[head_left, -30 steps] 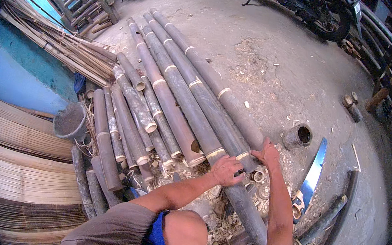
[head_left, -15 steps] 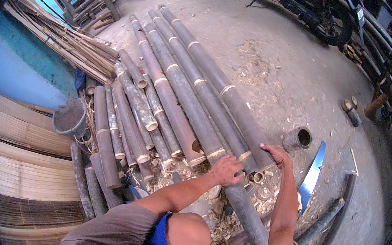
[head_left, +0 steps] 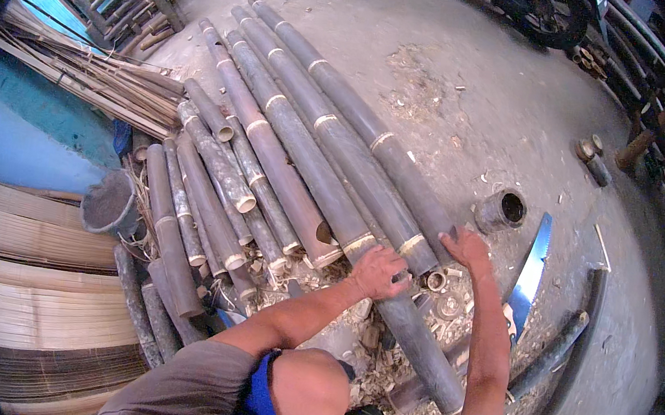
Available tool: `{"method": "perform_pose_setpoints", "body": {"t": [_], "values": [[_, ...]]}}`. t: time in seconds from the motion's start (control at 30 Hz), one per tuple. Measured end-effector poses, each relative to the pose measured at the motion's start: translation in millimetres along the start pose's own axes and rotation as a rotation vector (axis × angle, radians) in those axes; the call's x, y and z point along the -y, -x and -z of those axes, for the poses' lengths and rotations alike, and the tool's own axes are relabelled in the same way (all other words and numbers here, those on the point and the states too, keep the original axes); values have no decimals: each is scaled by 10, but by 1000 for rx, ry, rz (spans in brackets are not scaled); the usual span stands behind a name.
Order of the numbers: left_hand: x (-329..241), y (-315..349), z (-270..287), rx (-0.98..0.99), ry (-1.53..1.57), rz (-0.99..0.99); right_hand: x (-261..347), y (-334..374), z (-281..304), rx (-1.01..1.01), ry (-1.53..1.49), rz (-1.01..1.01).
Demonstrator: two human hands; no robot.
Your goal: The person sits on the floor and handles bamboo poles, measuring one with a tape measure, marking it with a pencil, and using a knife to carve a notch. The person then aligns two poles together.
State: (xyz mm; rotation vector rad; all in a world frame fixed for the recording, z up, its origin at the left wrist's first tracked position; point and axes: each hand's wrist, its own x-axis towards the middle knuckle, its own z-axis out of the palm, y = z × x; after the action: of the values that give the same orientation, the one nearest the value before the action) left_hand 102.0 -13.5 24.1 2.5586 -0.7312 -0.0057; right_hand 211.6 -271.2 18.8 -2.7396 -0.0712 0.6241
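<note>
My left hand (head_left: 380, 273) is wrapped over a long grey bamboo pole (head_left: 416, 340), just below a pale node ring. That pole slants from the far left down to the lower right, beneath my arms. At the near end of the rightmost bamboo pole (head_left: 405, 179), my right hand (head_left: 467, 248) is closed on its side; part of the grip is hidden. Between these two lies another long pole (head_left: 362, 162), its near end close to both hands. A hand saw (head_left: 530, 267) with a bare blade stands to the right of my right forearm.
Shorter bamboo pieces (head_left: 212, 186) are heaped on the left, beside a grey bucket (head_left: 111, 203). A bamboo cup-like section (head_left: 501, 211) sits right of my right hand. Shavings (head_left: 453, 303) litter the floor. Cut lengths (head_left: 548, 367) lie at right; a motorcycle (head_left: 535, 13) stands at the back.
The whole view has shifted a little, so most things sit slightly higher and further left. My right hand has settled more over the pole's end; my left hand keeps its place on its pole.
</note>
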Motion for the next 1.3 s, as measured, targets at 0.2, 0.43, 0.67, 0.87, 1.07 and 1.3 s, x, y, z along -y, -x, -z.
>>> {"method": "perform_pose_setpoints", "body": {"t": [0.2,0.43,0.67,0.87,1.07,1.3], "values": [[-1,6,-2,-55,-15,-22,329,144,-354,-342,52,85],[-23,-8,24,-74,-33,-27,321,58,-200,-179,36,-10],[39,36,-19,-72,42,-7,393,49,-88,-94,-24,7],[0,-1,44,20,-22,13,444,98,-223,-280,104,10],[65,56,-10,-32,-8,-26,500,66,-94,-197,96,-3],[44,6,-46,-51,19,-32,179,-125,-204,-234,114,-15]]}}
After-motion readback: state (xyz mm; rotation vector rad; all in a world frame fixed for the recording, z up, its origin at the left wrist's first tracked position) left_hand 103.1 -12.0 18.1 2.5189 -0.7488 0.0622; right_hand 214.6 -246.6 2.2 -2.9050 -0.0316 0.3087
